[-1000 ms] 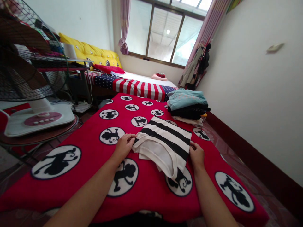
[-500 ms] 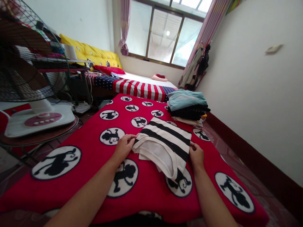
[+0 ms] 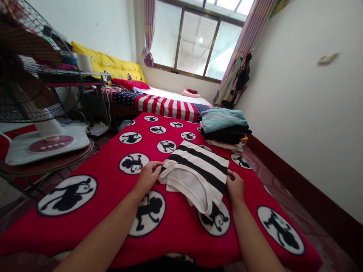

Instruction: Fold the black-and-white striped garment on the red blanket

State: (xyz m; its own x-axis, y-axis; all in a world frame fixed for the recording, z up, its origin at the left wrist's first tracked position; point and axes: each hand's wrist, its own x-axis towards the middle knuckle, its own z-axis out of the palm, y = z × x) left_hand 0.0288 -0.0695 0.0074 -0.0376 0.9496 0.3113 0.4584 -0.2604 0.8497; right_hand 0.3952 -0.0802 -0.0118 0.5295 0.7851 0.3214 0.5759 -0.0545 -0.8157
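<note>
A black-and-white striped shirt (image 3: 198,162) lies folded on a red blanket (image 3: 110,207) printed with black monkeys in white circles. Its round white neckline faces toward me. My left hand (image 3: 150,173) pinches the shirt's left edge, near the shoulder. At the opposite edge, my right hand (image 3: 235,184) has its fingers closed on the cloth, with the fingertips partly hidden beside the fold. Beyond the shirt, to the right, stands a stack of folded clothes (image 3: 225,126), light blue on top with black and pale pieces below.
An electric fan (image 3: 45,139) stands on a round stool at the left, near a desk (image 3: 93,77) with things on it. Behind the blanket is a bed (image 3: 170,105) with a stars-and-stripes cover. Clothes (image 3: 235,81) hang by the curtain; a wall (image 3: 306,113) runs along the right.
</note>
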